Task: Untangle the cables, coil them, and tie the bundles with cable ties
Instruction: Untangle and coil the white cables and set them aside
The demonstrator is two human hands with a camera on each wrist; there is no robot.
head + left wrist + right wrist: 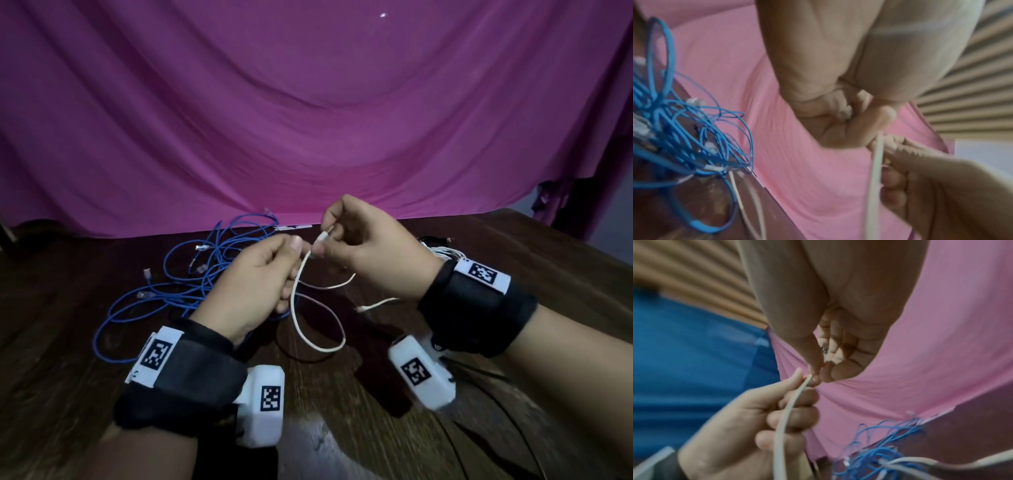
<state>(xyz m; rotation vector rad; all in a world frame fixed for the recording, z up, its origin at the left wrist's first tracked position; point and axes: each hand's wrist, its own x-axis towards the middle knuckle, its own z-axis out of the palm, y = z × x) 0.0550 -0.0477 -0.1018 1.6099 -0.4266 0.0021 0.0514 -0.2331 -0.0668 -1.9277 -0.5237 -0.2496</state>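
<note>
Overhead, both hands are raised above the dark desk (102, 291); the left hand (250, 284) and right hand (363, 246) each pinch the white cable (298, 274) near its plug, its loop hanging below. Left of that cable, tangled blue cables (191, 274) lie on the desk.

Both wrist views confirm curled fingers clamping the white cable (875, 175) (785, 415).
</note>
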